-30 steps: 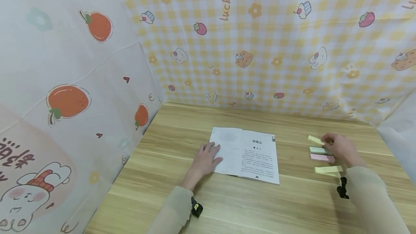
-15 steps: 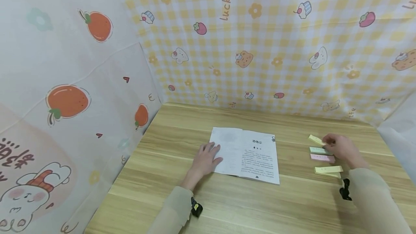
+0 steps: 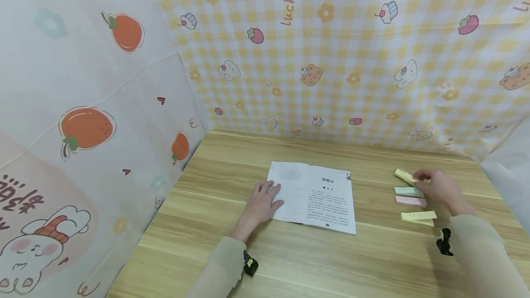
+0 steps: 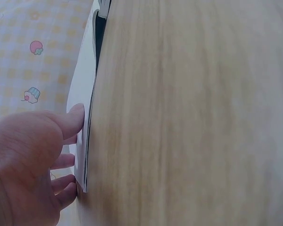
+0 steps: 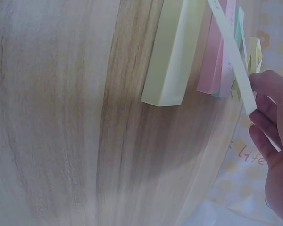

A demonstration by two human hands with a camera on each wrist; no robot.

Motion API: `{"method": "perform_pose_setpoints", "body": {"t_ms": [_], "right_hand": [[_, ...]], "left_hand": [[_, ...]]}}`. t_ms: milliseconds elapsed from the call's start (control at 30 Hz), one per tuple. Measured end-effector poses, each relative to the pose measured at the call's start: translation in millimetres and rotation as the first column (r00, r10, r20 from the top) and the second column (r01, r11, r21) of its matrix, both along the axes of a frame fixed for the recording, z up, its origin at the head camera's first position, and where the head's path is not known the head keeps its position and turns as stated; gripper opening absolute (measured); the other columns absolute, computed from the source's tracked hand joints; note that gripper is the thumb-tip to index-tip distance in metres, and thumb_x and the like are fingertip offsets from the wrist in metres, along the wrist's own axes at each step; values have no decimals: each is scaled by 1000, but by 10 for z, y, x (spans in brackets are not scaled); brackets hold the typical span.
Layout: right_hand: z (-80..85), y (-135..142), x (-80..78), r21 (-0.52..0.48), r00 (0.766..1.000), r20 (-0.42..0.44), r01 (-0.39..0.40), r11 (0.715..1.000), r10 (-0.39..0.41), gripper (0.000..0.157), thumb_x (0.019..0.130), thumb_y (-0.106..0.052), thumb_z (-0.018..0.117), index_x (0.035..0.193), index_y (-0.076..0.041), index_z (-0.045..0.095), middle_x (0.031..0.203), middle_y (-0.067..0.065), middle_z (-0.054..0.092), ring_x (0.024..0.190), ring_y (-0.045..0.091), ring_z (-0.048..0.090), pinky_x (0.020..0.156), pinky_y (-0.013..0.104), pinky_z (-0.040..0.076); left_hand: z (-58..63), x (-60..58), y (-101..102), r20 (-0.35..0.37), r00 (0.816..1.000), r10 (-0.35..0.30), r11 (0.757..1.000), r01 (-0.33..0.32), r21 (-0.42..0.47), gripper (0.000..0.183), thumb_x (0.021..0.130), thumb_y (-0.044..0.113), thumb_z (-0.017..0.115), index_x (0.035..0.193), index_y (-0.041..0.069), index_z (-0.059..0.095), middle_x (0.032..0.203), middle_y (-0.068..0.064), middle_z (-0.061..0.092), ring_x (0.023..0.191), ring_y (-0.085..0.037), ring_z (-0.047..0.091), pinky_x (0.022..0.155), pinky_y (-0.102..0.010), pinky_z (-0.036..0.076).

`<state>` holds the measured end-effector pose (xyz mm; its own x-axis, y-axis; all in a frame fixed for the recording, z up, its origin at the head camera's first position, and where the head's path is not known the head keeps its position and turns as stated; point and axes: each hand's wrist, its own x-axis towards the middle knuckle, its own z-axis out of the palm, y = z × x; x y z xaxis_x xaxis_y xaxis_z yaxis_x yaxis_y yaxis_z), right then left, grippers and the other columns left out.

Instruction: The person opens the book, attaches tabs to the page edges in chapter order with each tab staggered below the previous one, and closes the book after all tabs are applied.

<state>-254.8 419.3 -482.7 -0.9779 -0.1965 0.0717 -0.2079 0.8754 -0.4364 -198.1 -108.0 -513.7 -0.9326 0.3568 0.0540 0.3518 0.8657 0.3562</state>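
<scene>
An open book (image 3: pixel 329 201) with printed text lies on the table. My left hand (image 3: pixel 262 203) rests on its left page, fingers spread; the left wrist view shows the thumb (image 4: pixel 75 120) against the page by the lower edge. At the right, my right hand (image 3: pixel 440 187) pinches a pale yellow strip of sticky notes (image 3: pixel 405 177) by its near end. Seen from the right wrist, this narrow strip (image 5: pixel 236 61) slants across in front of the other pads. Just below that hand lie a green sticky-note pad (image 3: pixel 407 191) and a pink one (image 3: pixel 411 201).
More yellow sticky notes (image 3: pixel 418 216) lie nearer the front, one strip crossing another. The wooden table (image 3: pixel 306 261) runs back to a yellow checked cloth (image 3: pixel 273 59). A white printed cloth (image 3: pixel 136 72) hangs along the left.
My right hand has shifted slightly to the right, and the yellow strip in its fingers has moved and turned with it. The left hand and the book stay in place.
</scene>
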Motion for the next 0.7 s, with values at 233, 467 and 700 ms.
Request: {"method": "perform_pose_setpoints", "body": {"t_ms": [233, 467, 700], "right_hand": [[56, -7, 1, 5, 997, -73, -29, 1000, 29, 18, 91, -8, 70, 106, 3, 70, 100, 24, 68, 80, 32, 61, 65, 43, 48], [156, -97, 28, -15, 987, -153, -51, 999, 49, 16, 89, -3, 72, 103, 3, 71, 97, 23, 69, 90, 46, 63, 74, 61, 50], [233, -196, 66, 12, 975, -211, -73, 997, 74, 16, 88, -4, 73, 104, 1, 73, 97, 18, 72, 89, 43, 65, 78, 59, 52]], "left_hand": [[-3, 0, -6, 2, 1000, -5, 1000, 5, -2, 50, 105, 33, 54, 148, 8, 49, 153, -20, 42, 138, -42, 37, 111, -54, 36], [-4, -5, -12, 2, 1000, -5, 1000, 5, -3, 51, 105, 33, 54, 149, 8, 49, 153, -20, 41, 138, -43, 37, 111, -55, 36], [-12, -1, -12, 2, 1000, -6, 1000, 6, -7, 51, 105, 35, 52, 149, 8, 49, 153, -20, 41, 138, -43, 37, 111, -55, 36]]}}
